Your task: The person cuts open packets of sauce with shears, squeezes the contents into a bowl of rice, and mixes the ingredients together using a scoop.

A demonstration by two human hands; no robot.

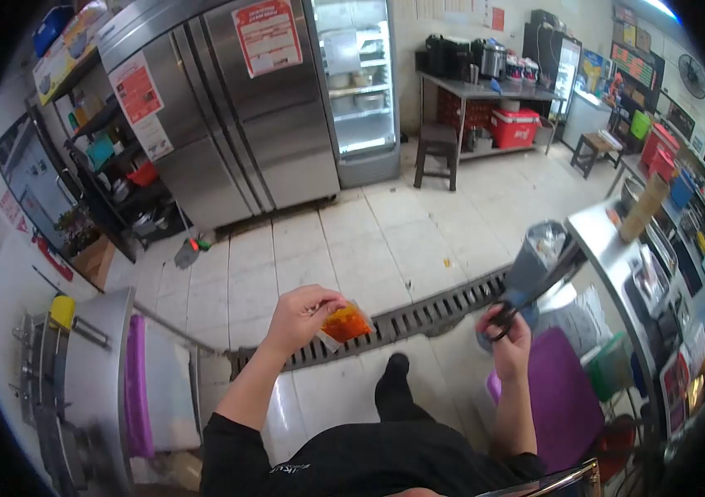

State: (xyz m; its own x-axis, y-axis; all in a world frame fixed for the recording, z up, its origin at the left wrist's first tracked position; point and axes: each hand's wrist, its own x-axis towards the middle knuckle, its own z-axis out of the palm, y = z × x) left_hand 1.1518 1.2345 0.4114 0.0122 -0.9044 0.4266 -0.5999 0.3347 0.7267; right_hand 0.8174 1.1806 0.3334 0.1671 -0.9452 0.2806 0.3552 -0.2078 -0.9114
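My left hand pinches a small clear packet of orange-red sauce by its upper edge and holds it out in front of my body, above the floor drain. In my right hand is a pair of scissors, its black handle loops around my fingers. The blades point away toward the upper right and are blurred. The two hands are well apart, and the scissors do not touch the packet.
A slotted floor drain crosses the tiles. At right are a grey bin, a steel counter and a purple stool. Another steel table stands at left. A steel refrigerator and a brown stool are ahead.
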